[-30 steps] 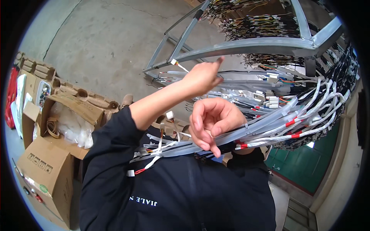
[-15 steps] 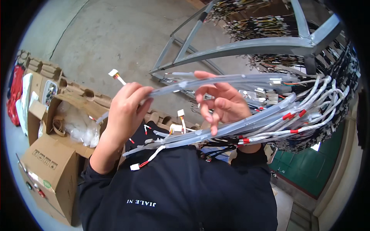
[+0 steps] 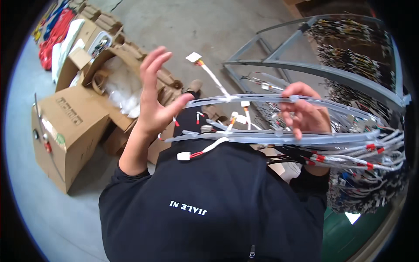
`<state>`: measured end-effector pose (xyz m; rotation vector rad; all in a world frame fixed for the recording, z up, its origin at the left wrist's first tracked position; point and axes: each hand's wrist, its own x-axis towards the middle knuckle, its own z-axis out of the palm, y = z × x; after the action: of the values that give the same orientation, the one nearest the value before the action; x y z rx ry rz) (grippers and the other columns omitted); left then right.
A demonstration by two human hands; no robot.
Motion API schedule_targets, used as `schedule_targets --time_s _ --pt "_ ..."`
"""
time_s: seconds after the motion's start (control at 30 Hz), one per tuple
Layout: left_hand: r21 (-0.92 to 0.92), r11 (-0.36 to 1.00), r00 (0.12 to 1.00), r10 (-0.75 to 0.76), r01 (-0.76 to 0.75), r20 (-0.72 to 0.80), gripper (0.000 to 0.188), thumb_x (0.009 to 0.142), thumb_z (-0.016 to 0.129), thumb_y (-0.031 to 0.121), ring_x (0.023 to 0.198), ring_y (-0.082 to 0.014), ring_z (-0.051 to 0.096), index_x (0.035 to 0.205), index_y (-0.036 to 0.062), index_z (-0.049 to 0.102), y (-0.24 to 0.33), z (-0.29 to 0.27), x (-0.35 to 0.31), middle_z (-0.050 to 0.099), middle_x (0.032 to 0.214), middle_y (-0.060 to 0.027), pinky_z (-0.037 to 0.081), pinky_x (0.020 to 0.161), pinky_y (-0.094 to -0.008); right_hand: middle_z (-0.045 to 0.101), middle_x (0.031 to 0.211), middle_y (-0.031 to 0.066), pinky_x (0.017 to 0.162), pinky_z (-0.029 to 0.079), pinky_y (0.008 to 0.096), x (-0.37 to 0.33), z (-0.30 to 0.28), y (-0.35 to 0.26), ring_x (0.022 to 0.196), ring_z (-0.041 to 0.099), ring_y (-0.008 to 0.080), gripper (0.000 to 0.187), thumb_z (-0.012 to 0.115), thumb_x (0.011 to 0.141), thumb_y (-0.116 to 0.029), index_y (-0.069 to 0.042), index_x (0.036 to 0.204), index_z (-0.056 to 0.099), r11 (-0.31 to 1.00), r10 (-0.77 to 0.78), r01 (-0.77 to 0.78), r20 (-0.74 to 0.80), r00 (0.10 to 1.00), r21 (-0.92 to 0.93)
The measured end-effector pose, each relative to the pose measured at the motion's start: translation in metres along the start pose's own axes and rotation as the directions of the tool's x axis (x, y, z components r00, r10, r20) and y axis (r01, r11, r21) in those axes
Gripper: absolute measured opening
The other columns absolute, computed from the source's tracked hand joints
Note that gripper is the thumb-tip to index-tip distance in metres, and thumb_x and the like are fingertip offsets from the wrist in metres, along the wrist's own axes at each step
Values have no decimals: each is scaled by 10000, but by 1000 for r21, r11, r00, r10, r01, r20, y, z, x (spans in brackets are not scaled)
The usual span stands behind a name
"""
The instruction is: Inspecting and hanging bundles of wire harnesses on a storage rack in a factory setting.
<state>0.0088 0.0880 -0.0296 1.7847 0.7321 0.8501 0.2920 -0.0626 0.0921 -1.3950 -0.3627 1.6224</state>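
Note:
My left hand [image 3: 155,98] is open, its fingers raised and spread. The thumb tip is at the left end of a wire harness [image 3: 255,98] in translucent tubing; whether it touches cannot be told. My right hand [image 3: 307,111] has its fingers curled round this upper harness. Below it, a second bundle of tubed harnesses [image 3: 262,138] runs across my dark jacket, passing by the right hand's lower fingers. A white connector [image 3: 194,57] sticks up on a short lead from the upper harness. Another white connector [image 3: 183,156], with red wires, hangs from the lower bundle.
White braided cables [image 3: 384,153] with red bands bend round at the right. A grey metal rack [image 3: 305,65] holding many hanging wires stands beyond. To the left are a cardboard box [image 3: 70,126], an opened carton with clear plastic bags [image 3: 120,87], and red material [image 3: 59,37].
My left hand has let go of the upper harness and spread its fingers. My right hand's fingers have curled in on that harness. The whole view has shifted, with the rack now further right.

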Motion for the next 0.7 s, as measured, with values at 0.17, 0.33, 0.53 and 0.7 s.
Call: schedule_targets --time_s 0.17,0.33,0.53,0.7 --pt "-394 573 679 -457 719 574 278 958 586 147 989 -119 611 1170 -26 630 -4 -12 -22 671 1026 -61 467 895 -257 589 920 159 383 534 201 2 -4 6 710 608 167 304 595 919 -158 60 1119 526 999 -38 37 38 999 35" --pt "-289 661 659 -417 693 626 234 931 615 116 849 -70 592 1110 -31 649 -3 -15 -21 666 902 -13 471 757 -225 588 927 171 393 542 199 1 -2 5 730 610 173 282 569 928 -132 63 1124 516 998 -47 45 47 998 35" --pt "-224 820 766 -342 526 545 204 962 550 92 774 -96 579 1108 -21 636 -8 -6 -29 623 892 -48 473 682 -241 615 885 121 380 488 158 -8 9 -3 690 599 124 272 553 929 -146 41 1125 545 996 -27 22 -62 998 -83" --pt "-127 863 775 -364 489 517 217 883 627 91 753 -121 563 1043 -50 670 -7 -18 -29 610 852 -65 433 666 -233 551 866 63 489 496 192 -1 -14 0 675 555 103 553 708 856 -275 35 1268 508 996 -83 86 126 989 -20"
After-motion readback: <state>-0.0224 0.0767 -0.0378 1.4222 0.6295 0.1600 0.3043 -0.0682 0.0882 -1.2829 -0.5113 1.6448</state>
